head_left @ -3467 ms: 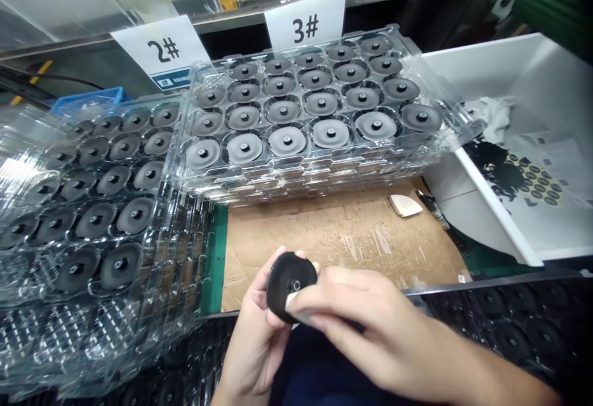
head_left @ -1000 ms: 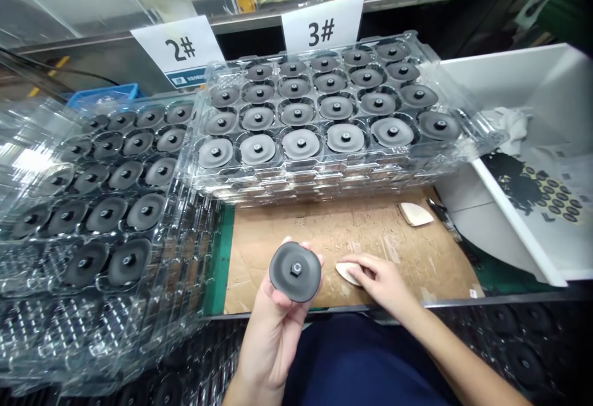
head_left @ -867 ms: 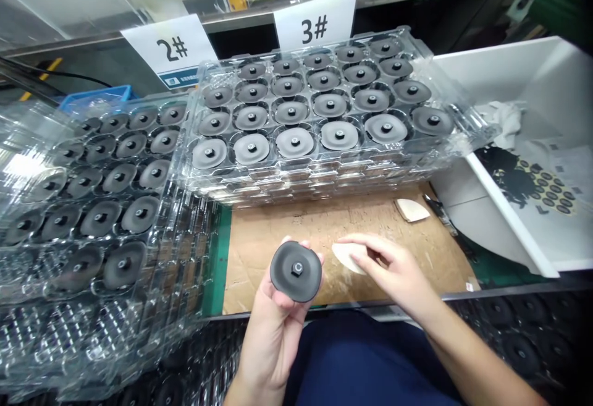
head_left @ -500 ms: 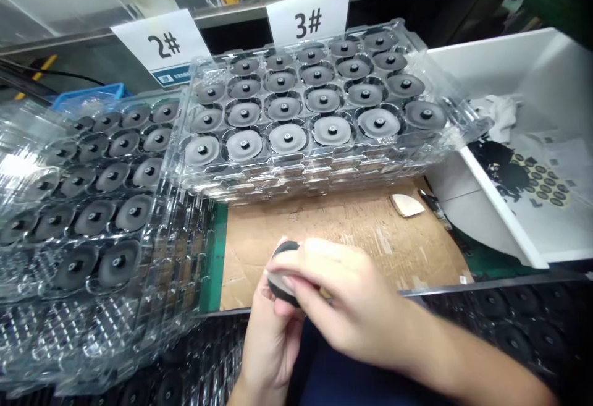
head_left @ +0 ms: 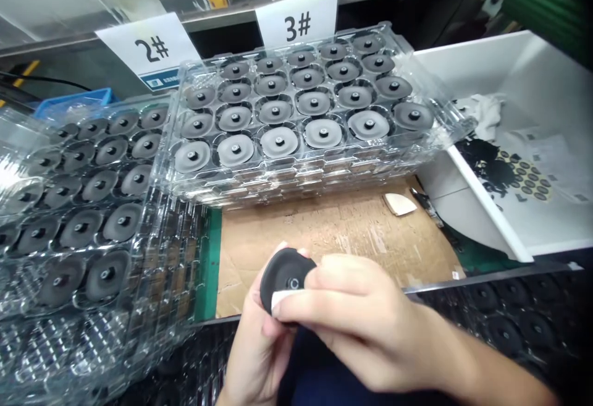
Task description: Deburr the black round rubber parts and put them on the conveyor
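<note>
Near the cardboard (head_left: 315,227), our left grip (head_left: 254,332) clamps a black disc (head_left: 280,270) while our right grip (head_left: 365,319) pinches a white pad (head_left: 283,296) against its face.

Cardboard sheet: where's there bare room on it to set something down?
Bare cardboard shows between the rear tray stack and the right hand, left of the cream wedge. Crowded at the black disc in the left hand and along the left tray stack.
</note>
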`<act>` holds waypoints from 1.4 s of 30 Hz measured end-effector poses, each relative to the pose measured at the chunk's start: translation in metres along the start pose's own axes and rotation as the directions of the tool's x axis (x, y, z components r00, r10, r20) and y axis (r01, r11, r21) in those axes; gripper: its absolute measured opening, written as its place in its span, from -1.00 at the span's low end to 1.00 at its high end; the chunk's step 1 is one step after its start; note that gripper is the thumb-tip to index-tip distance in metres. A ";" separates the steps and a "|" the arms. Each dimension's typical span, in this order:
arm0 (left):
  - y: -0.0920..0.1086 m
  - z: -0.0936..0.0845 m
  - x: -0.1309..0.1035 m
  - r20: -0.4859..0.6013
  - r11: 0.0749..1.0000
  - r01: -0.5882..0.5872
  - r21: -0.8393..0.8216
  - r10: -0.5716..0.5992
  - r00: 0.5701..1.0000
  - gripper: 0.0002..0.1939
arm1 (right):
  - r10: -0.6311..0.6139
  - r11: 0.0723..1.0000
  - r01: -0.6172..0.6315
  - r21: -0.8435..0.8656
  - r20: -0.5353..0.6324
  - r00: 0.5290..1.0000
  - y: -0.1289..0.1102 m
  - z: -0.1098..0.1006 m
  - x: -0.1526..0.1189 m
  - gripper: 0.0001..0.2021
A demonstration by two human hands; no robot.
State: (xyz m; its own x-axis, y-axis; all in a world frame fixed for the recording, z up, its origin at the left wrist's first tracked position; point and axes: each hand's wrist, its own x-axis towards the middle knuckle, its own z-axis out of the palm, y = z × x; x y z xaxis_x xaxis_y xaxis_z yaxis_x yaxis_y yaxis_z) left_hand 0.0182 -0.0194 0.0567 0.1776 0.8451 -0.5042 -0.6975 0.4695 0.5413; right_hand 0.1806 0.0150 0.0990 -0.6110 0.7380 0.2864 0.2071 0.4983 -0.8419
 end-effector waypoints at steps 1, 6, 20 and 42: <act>-0.001 -0.004 0.000 0.000 1.000 0.009 0.009 -0.009 1.000 -0.47 | 0.006 1.000 -0.005 -0.017 0.071 0.997 0.002 0.001 0.005 -0.75; 0.001 -0.013 0.001 0.012 1.000 0.026 0.000 -0.026 1.000 -0.43 | 0.000 0.999 -0.001 -0.045 -0.025 1.000 0.007 0.012 0.009 -0.76; 0.002 -0.003 0.011 -0.030 1.000 -0.019 0.005 0.019 0.999 -0.35 | 0.226 0.972 -0.208 0.110 -0.186 0.956 0.014 0.004 -0.019 -0.77; 0.021 -0.006 0.024 -0.033 0.993 -0.042 -0.113 0.038 0.999 -0.55 | 0.758 0.479 -0.640 0.600 0.084 0.647 0.073 0.051 -0.063 -0.74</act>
State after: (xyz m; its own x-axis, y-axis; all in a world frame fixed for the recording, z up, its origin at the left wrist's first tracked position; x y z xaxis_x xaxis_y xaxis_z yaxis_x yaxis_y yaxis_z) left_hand 0.0033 0.0093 0.0522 0.1282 0.8536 -0.5048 -0.7781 0.4022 0.4824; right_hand 0.1953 -0.0181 -0.0036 -0.3026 0.8165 -0.4916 0.0319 -0.5069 -0.8614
